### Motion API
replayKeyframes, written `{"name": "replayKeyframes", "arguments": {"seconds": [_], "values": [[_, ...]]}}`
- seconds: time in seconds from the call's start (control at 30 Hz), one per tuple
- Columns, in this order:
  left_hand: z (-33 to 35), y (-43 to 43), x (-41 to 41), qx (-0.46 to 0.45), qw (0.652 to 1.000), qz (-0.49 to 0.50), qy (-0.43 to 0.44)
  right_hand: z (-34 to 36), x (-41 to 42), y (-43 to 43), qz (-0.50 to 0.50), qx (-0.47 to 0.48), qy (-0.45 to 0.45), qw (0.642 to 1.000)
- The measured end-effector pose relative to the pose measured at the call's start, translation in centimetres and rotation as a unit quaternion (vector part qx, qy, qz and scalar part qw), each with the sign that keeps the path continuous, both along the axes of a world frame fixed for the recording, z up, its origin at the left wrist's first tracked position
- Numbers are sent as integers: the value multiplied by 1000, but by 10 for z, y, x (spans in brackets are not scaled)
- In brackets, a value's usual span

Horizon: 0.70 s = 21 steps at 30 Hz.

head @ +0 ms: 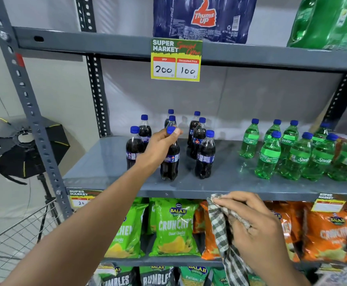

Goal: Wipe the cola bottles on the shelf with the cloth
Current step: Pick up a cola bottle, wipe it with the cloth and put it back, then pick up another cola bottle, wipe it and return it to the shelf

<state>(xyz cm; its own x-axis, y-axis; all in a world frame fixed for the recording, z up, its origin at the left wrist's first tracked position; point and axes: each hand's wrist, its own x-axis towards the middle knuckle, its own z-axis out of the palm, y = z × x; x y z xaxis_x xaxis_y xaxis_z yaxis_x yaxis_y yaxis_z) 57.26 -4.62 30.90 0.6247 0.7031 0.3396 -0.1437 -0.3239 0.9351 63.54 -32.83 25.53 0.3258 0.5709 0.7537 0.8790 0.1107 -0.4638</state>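
Observation:
Several dark cola bottles with blue caps stand on the grey middle shelf [106,168]. My left hand [160,145] grips the neck of the front middle cola bottle [171,162], which stands upright on the shelf. Another cola bottle [205,155] stands to its right and one [133,148] to its left, partly behind my wrist. My right hand [251,221] is below the shelf edge, closed on a green-and-white checked cloth [220,230] that hangs down in front of the snack bags.
Green Sprite bottles [269,157] crowd the right of the same shelf. A price tag [176,59] hangs from the shelf above. Snack bags [174,228] fill the lower shelves. A wire basket [18,236] and a studio light [22,145] are at the left.

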Motion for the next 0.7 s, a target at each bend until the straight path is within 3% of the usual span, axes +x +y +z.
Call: {"name": "replayKeyframes", "arguments": {"seconds": [0.7], "values": [[-4, 11, 3, 41, 994, -23, 94, -23, 22, -2, -27, -7, 35, 999]]}}
